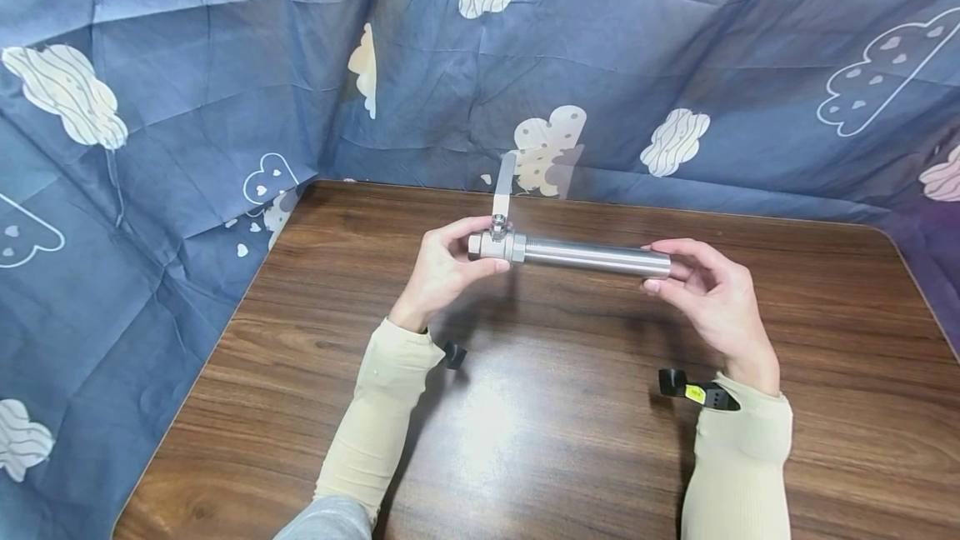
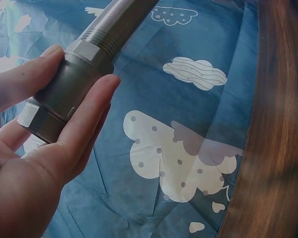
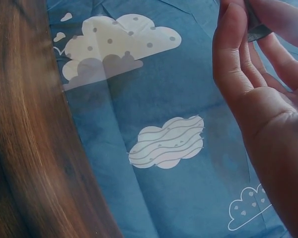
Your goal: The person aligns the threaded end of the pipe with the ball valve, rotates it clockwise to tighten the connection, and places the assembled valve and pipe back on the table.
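Observation:
My left hand [image 1: 442,269] grips the body of a silver ball valve [image 1: 492,246], thumb on the near side and fingers behind it. The valve's lever handle [image 1: 504,182] points up and away from me. A metal pipe [image 1: 592,257] runs out of the valve to the right, with a few threads showing at the joint. The pipe's far end is pinched between thumb and fingers of my right hand [image 1: 712,294]. Valve and pipe are held roughly level above the table. In the left wrist view the valve's hex end [image 2: 37,121] sits near my palm; the lever is hidden there.
A brown wood-grain table [image 1: 300,407] lies below both hands. Blue cloth [image 1: 420,48] with cloud prints hangs along its back and left edges. Dark camera mounts [image 1: 672,382] are strapped at both wrists, standing out over the table.

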`<state>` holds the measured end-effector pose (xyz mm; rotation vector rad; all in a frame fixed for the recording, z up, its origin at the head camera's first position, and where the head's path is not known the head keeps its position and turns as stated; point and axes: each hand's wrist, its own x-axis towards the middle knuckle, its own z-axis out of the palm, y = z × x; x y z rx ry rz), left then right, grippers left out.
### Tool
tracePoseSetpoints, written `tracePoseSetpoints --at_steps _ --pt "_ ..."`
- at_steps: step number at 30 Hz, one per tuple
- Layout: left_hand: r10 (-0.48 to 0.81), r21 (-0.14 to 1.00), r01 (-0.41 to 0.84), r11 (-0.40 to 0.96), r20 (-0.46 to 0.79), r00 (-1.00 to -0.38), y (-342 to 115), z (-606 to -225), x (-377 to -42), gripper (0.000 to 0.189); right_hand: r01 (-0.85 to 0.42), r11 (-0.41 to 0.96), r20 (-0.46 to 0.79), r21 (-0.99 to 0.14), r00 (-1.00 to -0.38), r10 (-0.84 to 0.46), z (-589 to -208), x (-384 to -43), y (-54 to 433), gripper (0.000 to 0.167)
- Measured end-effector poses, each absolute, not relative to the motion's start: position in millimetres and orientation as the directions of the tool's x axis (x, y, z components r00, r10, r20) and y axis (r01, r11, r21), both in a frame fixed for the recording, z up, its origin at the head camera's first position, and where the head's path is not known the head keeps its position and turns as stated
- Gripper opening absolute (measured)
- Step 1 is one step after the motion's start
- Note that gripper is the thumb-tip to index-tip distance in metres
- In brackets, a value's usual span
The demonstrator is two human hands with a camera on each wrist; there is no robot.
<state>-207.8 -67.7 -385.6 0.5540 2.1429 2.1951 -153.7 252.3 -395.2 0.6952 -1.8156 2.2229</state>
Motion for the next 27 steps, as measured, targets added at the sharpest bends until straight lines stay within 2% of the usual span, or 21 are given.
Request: tracePoseSetpoints --at_steps 10,17,27 --pt "0.266 0.969 0.239 -0.054 0.245 -0.932 -68.6 -383.8 -206.6 0.055 -0.396 -0.147 0.415 -0.906 -0.901 -0.128 -394.5 -152.4 253.2 0.046" --pt "0.263 0.973 0.225 -0.050 0.231 -0.937 -68.8 -383.5 -206.3 0.056 -0.412 -0.195 0.443 -0.890 -0.883 -0.158 -395.6 -153.6 254.0 0.045" --pt "0.264 0.974 0.224 -0.033 0.225 -0.938 -68.8 -383.6 -206.0 0.056 -0.420 -0.134 0.438 -0.897 -0.886 -0.152 -395.5 -153.3 255.1 0.041"
